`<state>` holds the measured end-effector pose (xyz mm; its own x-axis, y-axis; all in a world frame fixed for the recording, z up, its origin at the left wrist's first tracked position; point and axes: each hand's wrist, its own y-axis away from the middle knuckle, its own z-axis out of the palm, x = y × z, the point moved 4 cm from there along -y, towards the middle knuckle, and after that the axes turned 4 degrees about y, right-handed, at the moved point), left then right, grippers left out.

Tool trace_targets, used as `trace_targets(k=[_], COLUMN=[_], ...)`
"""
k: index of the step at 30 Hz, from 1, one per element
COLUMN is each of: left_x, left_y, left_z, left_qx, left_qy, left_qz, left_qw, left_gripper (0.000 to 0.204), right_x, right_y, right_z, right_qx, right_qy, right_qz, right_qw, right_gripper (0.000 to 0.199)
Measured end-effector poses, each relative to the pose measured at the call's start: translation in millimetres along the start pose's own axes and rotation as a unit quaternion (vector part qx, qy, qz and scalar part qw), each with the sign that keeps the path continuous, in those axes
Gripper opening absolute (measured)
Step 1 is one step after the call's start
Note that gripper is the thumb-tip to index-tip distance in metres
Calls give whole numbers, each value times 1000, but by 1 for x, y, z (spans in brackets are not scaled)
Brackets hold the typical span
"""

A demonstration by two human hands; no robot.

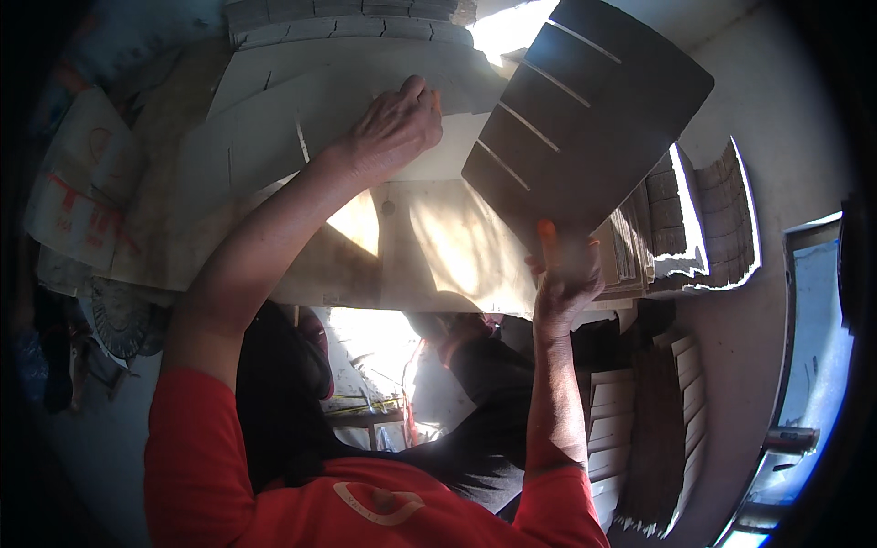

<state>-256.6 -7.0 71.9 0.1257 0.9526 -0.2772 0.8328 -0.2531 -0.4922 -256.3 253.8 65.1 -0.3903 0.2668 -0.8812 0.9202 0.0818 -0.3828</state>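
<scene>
My right hand (568, 274) grips the lower end of a dark grey cardboard divider sheet (603, 110), with an orange cover on a fingertip. Several parallel slots run in from the sheet's left edge, and it is raised and tilted above the table. My left hand (402, 128) is closed, fingers curled, over pale slotted cardboard sheets (265, 137) lying on the table. Orange shows at its fingers too. Whatever is inside that hand, if anything, is hidden.
Stacked cardboard (347, 29) lines the far side of the table (438, 219). More bundles (681, 219) stand at the right end, with another stack (649, 429) below them. A printed carton piece (82, 201) leans at left. A blue-lit window or door (804, 356) is far right.
</scene>
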Motion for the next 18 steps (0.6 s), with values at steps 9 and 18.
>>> trace_targets(k=[9,18], left_x=[23,42], left_y=[18,19], left_z=[-1,-12], left_qx=[56,-3], left_qy=[20,27], left_qz=[24,16], left_qw=[998,1000], left_gripper=[8,15], right_x=[-4,0], right_y=[6,11], right_z=[6,13], right_qx=[-2,1], right_qy=[11,-62], right_qz=[-12,-81], right_qw=[1000,995], right_gripper=[14,9])
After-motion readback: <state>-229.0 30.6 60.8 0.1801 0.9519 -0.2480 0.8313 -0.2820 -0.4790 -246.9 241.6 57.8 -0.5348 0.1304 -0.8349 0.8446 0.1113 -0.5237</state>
